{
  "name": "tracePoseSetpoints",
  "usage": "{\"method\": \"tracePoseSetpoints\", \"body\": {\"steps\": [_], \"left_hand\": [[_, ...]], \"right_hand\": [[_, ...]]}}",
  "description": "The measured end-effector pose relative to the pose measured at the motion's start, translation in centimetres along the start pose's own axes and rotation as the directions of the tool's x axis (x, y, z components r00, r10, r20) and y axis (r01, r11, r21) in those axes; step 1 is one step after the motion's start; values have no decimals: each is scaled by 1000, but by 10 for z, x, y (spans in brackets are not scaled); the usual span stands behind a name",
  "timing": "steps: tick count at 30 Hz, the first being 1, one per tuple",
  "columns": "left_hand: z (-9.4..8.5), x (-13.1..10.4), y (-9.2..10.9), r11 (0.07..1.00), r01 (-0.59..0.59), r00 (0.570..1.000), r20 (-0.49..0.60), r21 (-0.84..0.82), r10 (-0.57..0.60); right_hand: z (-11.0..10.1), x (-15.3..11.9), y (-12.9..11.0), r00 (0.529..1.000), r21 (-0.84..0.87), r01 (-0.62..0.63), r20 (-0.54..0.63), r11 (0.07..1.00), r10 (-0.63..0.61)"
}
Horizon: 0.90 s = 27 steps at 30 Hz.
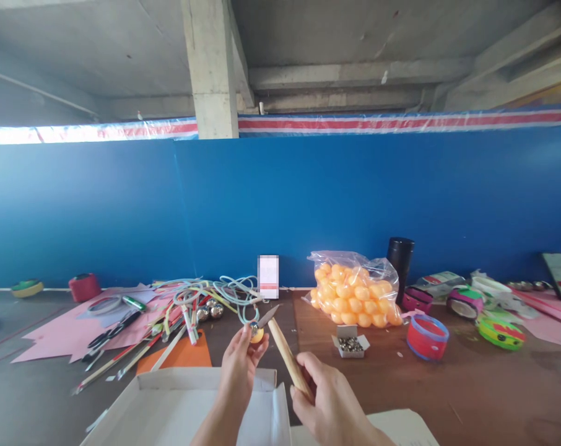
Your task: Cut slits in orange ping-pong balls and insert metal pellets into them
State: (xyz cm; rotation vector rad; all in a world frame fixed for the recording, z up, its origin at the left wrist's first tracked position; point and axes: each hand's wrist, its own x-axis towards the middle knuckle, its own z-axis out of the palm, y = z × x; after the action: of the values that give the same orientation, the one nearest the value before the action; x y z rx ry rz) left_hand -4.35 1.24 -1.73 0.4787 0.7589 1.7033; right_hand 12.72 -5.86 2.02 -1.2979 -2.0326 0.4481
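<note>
My left hand pinches a small round ball, orange-yellow with a dark, shiny part on its upper left. My right hand is wrapped round the pale wooden handle of a small hammer. Its dark metal head, pointed at one end, is close to the top of the ball; whether they touch I cannot tell. Below my left hand lies an open white cardboard box. To the right, a small open box holds shiny metal pieces.
A clear bag of orange balls stands behind the small box, beside a black cylinder. Left lie tangled tubes, silver balls, scissors and pink paper. Tape rolls sit at right. A blue partition closes the back.
</note>
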Motion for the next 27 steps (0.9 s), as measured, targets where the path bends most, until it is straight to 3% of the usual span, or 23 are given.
{"method": "tracePoseSetpoints", "body": {"steps": [20,27], "left_hand": [[-1,1,-1,1000,-9,1000,17,-1,9],[4,-2,1,1000,11,999,-49,-22,-12]], "right_hand": [[5,-1,2,1000,3,10,-7,1000,-10],[-3,-1,-2,998,91,-13,-63,996,19]]}}
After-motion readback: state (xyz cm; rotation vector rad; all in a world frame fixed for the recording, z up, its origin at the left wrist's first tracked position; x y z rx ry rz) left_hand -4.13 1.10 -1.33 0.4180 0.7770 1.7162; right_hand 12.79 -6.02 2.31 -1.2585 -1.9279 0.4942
